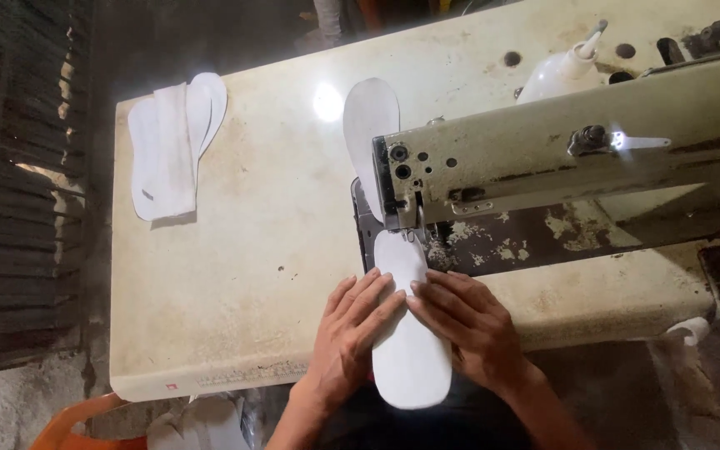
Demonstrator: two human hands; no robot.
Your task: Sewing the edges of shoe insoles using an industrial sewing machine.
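Observation:
A white sole-shaped piece [410, 350] lies lengthwise under the needle of a worn cream sewing machine [560, 142], its near end hanging over the table's front edge. My left hand [352, 333] lies flat on its left side, fingers pointing to the needle. My right hand [472, 321] presses on its right side, fingertips touching the piece just short of the presser foot [410, 233]. Another white sole piece [368, 125] lies behind the machine head, partly hidden by it.
A stack of white sole pieces and a strip [172, 146] lies at the table's far left. A white squeeze bottle [564, 71] stands behind the machine arm. The cream table [235, 283] is stained. An orange chair edge [77, 421] shows at bottom left.

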